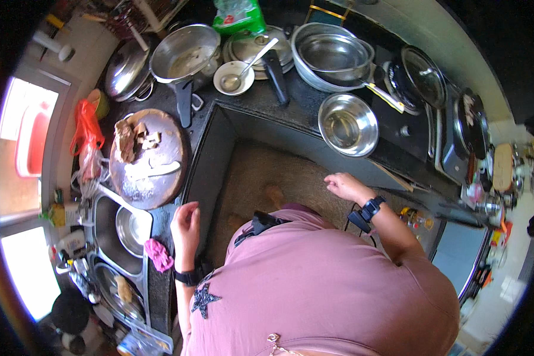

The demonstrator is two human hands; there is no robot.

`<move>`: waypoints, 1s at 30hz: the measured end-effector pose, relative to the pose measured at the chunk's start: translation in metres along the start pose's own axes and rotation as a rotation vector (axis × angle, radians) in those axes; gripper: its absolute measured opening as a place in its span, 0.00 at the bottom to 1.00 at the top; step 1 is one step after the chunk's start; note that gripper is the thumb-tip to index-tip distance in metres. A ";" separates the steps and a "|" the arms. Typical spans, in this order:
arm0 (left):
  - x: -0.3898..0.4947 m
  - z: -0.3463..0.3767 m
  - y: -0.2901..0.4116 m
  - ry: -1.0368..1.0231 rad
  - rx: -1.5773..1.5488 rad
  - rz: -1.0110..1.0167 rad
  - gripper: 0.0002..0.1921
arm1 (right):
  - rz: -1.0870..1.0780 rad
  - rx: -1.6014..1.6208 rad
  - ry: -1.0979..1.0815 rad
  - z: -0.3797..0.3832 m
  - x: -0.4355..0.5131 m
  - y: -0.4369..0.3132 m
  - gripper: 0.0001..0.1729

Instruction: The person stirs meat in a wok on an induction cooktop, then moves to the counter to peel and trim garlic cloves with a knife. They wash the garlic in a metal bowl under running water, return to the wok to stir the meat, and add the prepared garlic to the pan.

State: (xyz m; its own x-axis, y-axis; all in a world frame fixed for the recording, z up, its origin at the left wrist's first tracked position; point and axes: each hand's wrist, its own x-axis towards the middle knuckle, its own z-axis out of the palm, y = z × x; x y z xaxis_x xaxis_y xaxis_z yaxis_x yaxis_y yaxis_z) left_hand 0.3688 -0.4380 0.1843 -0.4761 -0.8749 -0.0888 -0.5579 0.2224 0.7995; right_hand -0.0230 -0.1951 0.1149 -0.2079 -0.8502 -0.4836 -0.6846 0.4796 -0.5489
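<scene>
My left hand (186, 229) hovers at the counter edge beside the sink, fingers loosely curled and holding nothing. A crumpled pink cloth (159, 255) lies just below it. Beyond is a round wooden chopping board (169, 187), bearing a large brown chunk of food (125, 141), pale cut pieces (149, 140) and a white-handled knife (167, 168). My right hand (348, 187) hangs over the floor in front of the counter, also without anything in it, its fingers bent. Nearest to it, a shiny steel bowl (368, 122) stands on the counter's front edge.
Along the back counter stand a pressure cooker pot (160, 58), a white bowl with a spoon (250, 84), a lid with a black handle (276, 78) and nested basins (300, 66). A gas stove (402, 138) is at right. The double sink (104, 222) holds a steel bowl (123, 231).
</scene>
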 end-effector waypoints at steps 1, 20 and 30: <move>0.002 0.005 0.008 0.012 -0.031 0.017 0.07 | -0.008 -0.017 -0.012 -0.001 0.001 0.005 0.17; 0.009 -0.033 -0.012 0.097 0.014 0.005 0.07 | -0.141 -0.041 -0.046 -0.010 0.040 -0.058 0.16; -0.094 -0.118 -0.176 0.459 0.520 -0.723 0.13 | -0.187 -0.134 -0.090 0.004 0.088 -0.146 0.16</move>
State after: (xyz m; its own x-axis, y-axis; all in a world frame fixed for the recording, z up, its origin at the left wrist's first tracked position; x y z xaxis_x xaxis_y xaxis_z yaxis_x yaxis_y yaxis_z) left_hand 0.5916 -0.4457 0.1223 0.3418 -0.9314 -0.1251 -0.8899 -0.3636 0.2754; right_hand 0.0613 -0.3385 0.1499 -0.0096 -0.8957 -0.4445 -0.7934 0.2774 -0.5418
